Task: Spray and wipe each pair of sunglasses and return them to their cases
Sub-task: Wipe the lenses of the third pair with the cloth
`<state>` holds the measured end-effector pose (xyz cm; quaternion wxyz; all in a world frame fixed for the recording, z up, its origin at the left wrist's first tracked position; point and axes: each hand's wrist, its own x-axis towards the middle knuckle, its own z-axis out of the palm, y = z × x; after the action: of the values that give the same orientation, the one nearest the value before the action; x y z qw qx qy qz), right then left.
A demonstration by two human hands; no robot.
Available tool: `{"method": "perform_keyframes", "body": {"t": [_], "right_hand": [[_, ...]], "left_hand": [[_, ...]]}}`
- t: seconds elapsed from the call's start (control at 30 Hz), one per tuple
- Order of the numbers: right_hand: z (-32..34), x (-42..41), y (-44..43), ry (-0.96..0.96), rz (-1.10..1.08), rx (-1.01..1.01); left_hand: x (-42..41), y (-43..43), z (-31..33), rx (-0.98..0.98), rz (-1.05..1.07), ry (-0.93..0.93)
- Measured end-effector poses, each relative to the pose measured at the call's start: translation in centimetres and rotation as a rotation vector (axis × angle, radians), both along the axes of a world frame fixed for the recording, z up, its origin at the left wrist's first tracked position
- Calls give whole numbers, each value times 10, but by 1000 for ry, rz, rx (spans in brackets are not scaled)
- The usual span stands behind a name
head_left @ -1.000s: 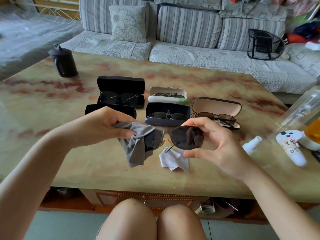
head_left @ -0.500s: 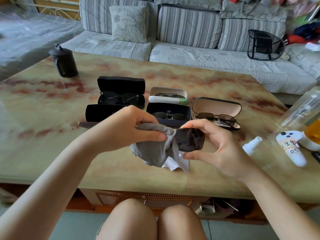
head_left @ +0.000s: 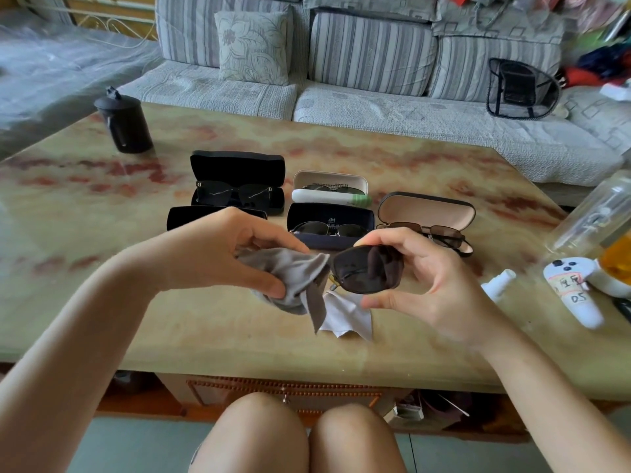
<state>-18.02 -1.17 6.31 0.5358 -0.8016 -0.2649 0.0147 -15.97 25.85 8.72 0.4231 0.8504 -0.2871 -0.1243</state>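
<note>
Above the table [head_left: 170, 336], left hand [head_left: 218, 254] pinching grey cloth [head_left: 293, 278], right hand [head_left: 430, 285] gripping sunglasses [head_left: 365, 271]

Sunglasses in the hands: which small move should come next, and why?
Probably slide the grey cloth across onto the bare dark lens. The left hand grips the cloth bunched over the other lens, while the right hand pinches this lens directly, so it likely needs wiping.

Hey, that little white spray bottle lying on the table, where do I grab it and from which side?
Take the spray bottle around its round body, from above, with the right hand, which is nearest. It lies on its side on the table, so a pinch across its narrow width should hold. Its lower end is hidden behind that wrist.
</note>
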Motion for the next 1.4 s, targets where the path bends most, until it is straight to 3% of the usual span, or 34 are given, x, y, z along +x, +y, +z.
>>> {"method": "perform_keyframes", "body": {"t": [0.17, 0.4, 0.83, 1.07, 1.4], "right_hand": [[0, -2, 6, -8, 8, -40], [2, -3, 6, -24, -5, -7], [0, -2, 4, 0, 17, 19], [0, -3, 1, 15, 34, 10], [-1, -3, 5, -3, 28, -37]], "left_hand": [[-3, -19, -8, -150, 121, -34], [-7, -26, -8, -86, 171, -155], [2, 0, -4, -131, 15, -4], [6, 11, -8, -214, -88, 207], [-3, -20, -2, -48, -22, 86]]}}
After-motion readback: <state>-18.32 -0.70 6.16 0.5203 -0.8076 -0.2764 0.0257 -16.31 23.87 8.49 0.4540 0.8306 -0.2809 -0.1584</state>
